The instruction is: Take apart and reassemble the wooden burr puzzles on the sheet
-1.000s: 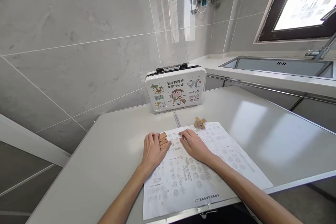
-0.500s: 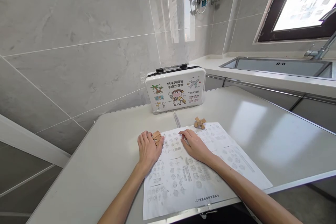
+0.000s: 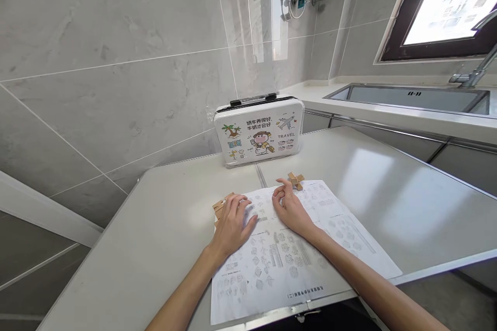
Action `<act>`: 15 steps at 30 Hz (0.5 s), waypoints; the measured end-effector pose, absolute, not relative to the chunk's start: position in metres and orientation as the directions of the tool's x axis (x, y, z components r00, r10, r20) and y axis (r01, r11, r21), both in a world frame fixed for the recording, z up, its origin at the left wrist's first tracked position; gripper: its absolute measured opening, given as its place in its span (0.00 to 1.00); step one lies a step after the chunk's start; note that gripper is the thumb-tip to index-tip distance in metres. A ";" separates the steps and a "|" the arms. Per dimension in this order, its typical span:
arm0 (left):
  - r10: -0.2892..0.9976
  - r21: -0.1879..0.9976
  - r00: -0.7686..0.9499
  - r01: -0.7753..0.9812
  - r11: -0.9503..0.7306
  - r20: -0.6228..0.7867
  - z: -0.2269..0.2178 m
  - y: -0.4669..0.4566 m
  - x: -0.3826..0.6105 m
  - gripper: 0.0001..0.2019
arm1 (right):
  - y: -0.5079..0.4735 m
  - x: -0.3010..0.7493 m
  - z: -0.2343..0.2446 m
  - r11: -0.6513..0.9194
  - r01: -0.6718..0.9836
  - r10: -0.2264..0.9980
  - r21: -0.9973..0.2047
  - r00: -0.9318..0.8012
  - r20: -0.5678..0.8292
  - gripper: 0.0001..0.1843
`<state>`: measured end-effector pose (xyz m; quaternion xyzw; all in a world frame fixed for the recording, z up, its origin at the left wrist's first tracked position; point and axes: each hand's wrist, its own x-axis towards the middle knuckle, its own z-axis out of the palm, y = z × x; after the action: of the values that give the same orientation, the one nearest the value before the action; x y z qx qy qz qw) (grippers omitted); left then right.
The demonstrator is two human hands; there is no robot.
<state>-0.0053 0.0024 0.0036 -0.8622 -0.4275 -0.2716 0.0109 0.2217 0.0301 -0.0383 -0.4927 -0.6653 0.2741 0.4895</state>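
Note:
My left hand (image 3: 232, 222) lies flat on the left part of a printed instruction sheet (image 3: 295, 253), fingers spread, holding nothing. A small wooden puzzle piece (image 3: 218, 206) rests on the table just left of that hand, touching its edge. My right hand (image 3: 289, 206) rests on the sheet with fingers loosely curled, its fingertips close to a wooden cross-shaped puzzle (image 3: 295, 180) at the sheet's top edge. Whether the fingers touch that puzzle I cannot tell.
A white tin case (image 3: 259, 131) with cartoon travel pictures stands upright against the tiled wall behind the sheet. The grey table (image 3: 163, 238) ends at a near edge under my arms. A steel sink (image 3: 411, 98) and tap lie at the right, below a window.
My left hand let go of the wooden piece, which now lies left of it, and moved right onto the sheet. My right hand slid forward toward the cross-shaped puzzle.

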 end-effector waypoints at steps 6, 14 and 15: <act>0.631 0.266 0.648 0.577 -0.773 0.426 0.005 -0.005 0.000 0.09 | 0.040 0.226 -0.039 0.232 0.104 0.965 -0.967 0.098 0.242 0.30; 0.617 0.296 0.642 0.545 -0.785 0.455 0.006 -0.006 0.003 0.08 | 0.046 0.233 -0.046 0.078 -0.118 0.988 -0.990 0.143 0.061 0.39; 0.618 0.297 0.641 0.545 -0.784 0.455 0.006 -0.006 0.003 0.08 | 0.046 0.233 -0.046 0.069 -0.132 0.988 -0.989 0.148 0.049 0.39</act>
<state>0.0033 -0.0063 0.0065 -0.9034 -0.3218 -0.2755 -0.0662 0.2334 0.0464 -0.0459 -0.4843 -0.4416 0.4807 0.5825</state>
